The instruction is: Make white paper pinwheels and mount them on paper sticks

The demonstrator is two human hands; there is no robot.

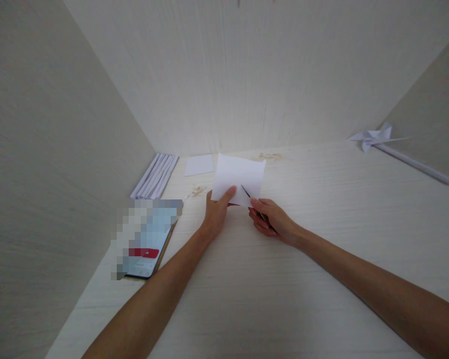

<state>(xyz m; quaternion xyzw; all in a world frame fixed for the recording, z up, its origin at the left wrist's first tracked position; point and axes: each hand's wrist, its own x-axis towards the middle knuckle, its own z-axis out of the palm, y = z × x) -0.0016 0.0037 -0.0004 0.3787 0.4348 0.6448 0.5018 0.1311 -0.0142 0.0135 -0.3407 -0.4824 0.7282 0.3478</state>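
Note:
A square sheet of white paper (238, 174) is held up over the table, its upper corners curling a little. My left hand (217, 212) pinches its lower left part, thumb on top and fingers underneath. In my right hand (271, 219) is a pair of dark scissors (246, 191), mostly covered by the fingers. One thin blade shows over the paper, pointing up and left from the lower right corner. The other blade is hidden. My right thumb sits beside that corner.
Several rolled white paper sticks (155, 175) lie at the left wall, near a flat paper square (199, 165). A phone (149, 244) lies beside my left forearm. A paper pinwheel (376, 137) on a stick (415, 162) rests along the right wall. Small pale scraps (198, 191) dot the table.

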